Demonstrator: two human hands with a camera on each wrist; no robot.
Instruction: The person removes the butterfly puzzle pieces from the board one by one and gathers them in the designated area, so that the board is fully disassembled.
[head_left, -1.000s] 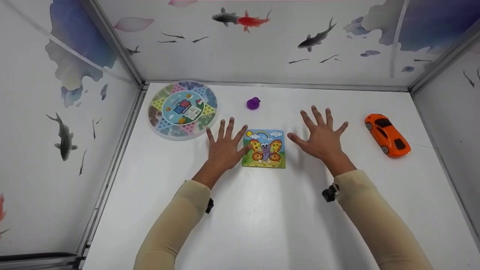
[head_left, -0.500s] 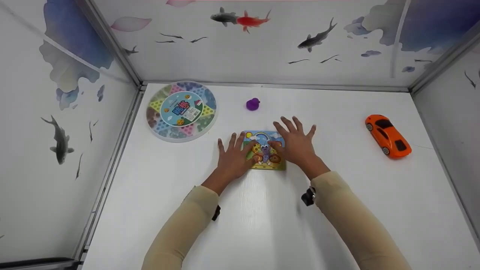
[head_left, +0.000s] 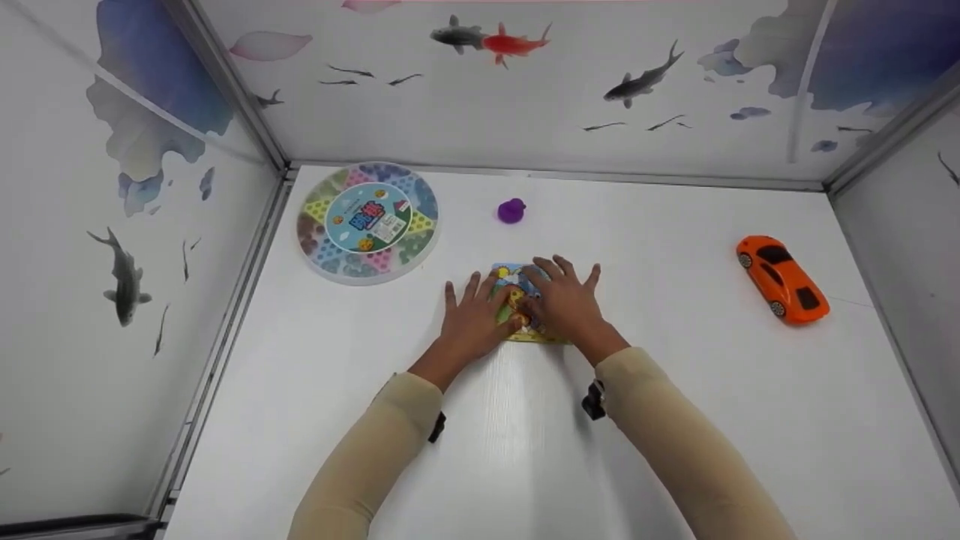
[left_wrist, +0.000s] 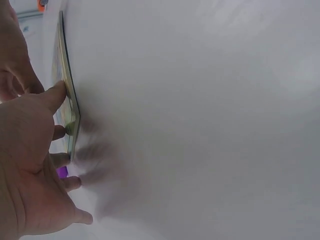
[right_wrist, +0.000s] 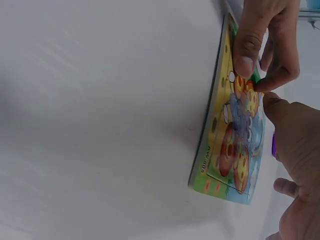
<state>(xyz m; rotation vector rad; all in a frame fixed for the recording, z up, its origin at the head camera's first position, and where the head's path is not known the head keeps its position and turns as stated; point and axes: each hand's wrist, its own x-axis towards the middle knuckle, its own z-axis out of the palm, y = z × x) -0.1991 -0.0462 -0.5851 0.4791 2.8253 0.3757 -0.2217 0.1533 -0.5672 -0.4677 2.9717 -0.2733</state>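
Note:
A butterfly picture puzzle board [head_left: 536, 338] lies flat on the white table. My left hand [head_left: 474, 324] lies along its left side, fingers spread. In the right wrist view, the left thumb [right_wrist: 244, 66] and forefinger touch the printed face near one wing. My right hand [head_left: 571, 304] covers the board's right part with fingers slightly bent. Its thumb [right_wrist: 272, 102] reaches to the upper wing, close by the left forefinger. In the left wrist view, the board's edge [left_wrist: 71, 85] shows beside the left thumb. The right fingertips are partly hidden.
A small purple rubber duck [head_left: 511, 211] sits behind the board. At the back left lies a round Chinese checkers box [head_left: 367, 223] with a colourful lid. An orange toy car [head_left: 782, 280] stands on the right. Fish-patterned panels [head_left: 525, 105] wall in the table.
My right hand has moved left from beside the board onto it, its spread fingers drawing in. My left hand has shifted slightly right and nearer, onto the board's left side.

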